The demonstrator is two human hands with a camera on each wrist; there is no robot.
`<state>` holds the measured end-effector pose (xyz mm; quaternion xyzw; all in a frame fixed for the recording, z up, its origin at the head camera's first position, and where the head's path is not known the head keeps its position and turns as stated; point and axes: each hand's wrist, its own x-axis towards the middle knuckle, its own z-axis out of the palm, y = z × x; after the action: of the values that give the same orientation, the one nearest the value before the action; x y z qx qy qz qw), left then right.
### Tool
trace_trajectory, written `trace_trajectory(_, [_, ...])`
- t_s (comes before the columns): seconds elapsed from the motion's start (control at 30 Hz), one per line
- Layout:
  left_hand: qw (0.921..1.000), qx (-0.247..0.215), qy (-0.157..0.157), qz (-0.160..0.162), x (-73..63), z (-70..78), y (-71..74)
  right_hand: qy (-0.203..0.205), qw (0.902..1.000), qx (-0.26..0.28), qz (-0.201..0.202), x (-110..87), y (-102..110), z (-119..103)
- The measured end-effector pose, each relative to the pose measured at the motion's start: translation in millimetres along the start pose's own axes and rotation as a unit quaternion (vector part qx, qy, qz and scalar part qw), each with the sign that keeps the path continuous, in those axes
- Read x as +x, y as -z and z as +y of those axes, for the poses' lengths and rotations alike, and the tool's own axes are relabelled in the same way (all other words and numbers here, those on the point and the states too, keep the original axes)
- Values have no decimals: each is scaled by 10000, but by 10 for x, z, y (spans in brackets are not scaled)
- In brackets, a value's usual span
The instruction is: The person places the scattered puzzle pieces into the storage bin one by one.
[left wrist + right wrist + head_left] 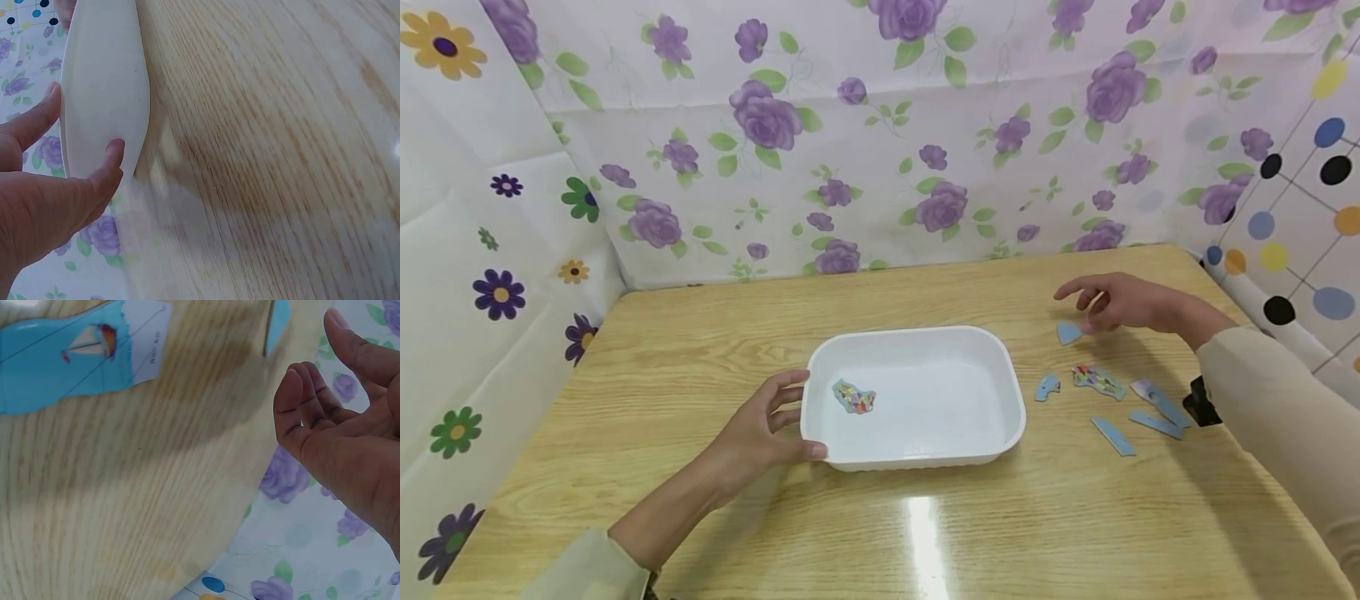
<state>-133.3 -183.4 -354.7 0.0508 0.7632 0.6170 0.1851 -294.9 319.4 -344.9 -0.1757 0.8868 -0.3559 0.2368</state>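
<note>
A white plastic tray (925,461) stands on the wooden table, with a multicoloured flat piece (854,397) lying inside near its left end. My left hand (778,422) grips the tray's left end, thumb at the front corner and fingers along the side wall. To the right, my right hand (1116,302) hovers at a small light-blue piece (1067,333), its index finger stretched out and the others loosely bent. Nothing shows between its thumb and fingers in the right wrist view. A blue piece printed with a sailboat (90,350) lies on the table there.
Right of the tray lie a small blue piece (1047,387), a multicoloured piece (1097,381) and several blue strips, among them one strip (1112,436) nearest the front. Flowered cloth (880,167) hangs behind the table (700,325), dotted cloth (1300,242) at the right.
</note>
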Motion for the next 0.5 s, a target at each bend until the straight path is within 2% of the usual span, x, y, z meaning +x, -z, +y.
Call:
trace_trajectory(0.2, [10000,-9,-21,-22,7,-6,7,-71,9999,-61,50,48,-65,121])
trace_trajectory(0.5, [10000,-10,-28,-26,-1,-7,10,47,9992,-133,377,135,-157,284])
